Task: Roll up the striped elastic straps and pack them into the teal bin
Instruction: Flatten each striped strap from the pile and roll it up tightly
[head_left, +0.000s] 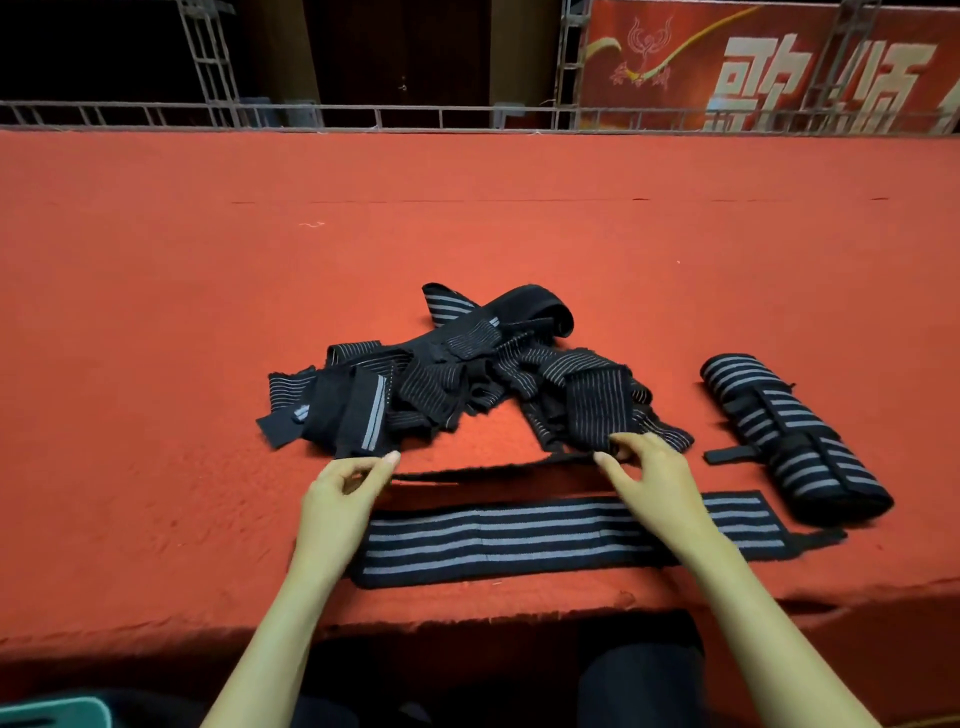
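Note:
A tangled pile of black, grey-striped elastic straps (467, 374) lies mid-surface on the red felt. My left hand (343, 493) and my right hand (649, 478) each pinch one end of a strap (493, 470) stretched edge-on between them, just off the felt. Nearer me, a flat strap (519, 540) lies spread under both forearms. To the right sit two rolled straps (789, 436), with a loose tab (732, 454) sticking out to the left. A corner of the teal bin (52, 712) shows at the bottom left, below the surface edge.
The red felt surface (208, 312) stretches wide to a metal truss rail (415, 117) at the back. A red banner (779, 62) hangs behind on the right. The felt's front edge (467, 618) runs just past the flat strap, above dark legs.

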